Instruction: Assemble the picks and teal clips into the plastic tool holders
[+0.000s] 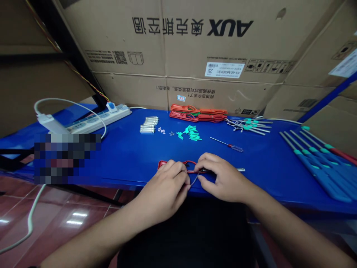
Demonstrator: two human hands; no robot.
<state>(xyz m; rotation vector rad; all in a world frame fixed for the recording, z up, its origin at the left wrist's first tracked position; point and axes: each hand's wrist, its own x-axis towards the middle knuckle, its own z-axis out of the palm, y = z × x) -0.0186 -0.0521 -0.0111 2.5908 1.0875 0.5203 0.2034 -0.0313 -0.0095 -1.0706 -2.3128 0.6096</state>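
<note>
A red plastic casing (162, 163) lies at the front edge of the blue table, partly hidden under both hands. My left hand (171, 186) is closed, its fingertips pinching a thin dark wire (194, 181) just in front of the casing. On the right, my right hand (219, 176) curls over the casing, thumb and fingers close together near the wire's other end; what they grip is too small to make out. A metal rod (241, 169) sticks out to the right beyond that hand.
Behind the hands are a screwdriver (228, 144), green pieces (192, 133), small motors or cylinders (148, 125) and stacked red casings (198, 113). Rods with wires (251, 125) and blue casings (320, 163) lie right; a power strip (97, 120) left. Cardboard (184, 48) stands behind.
</note>
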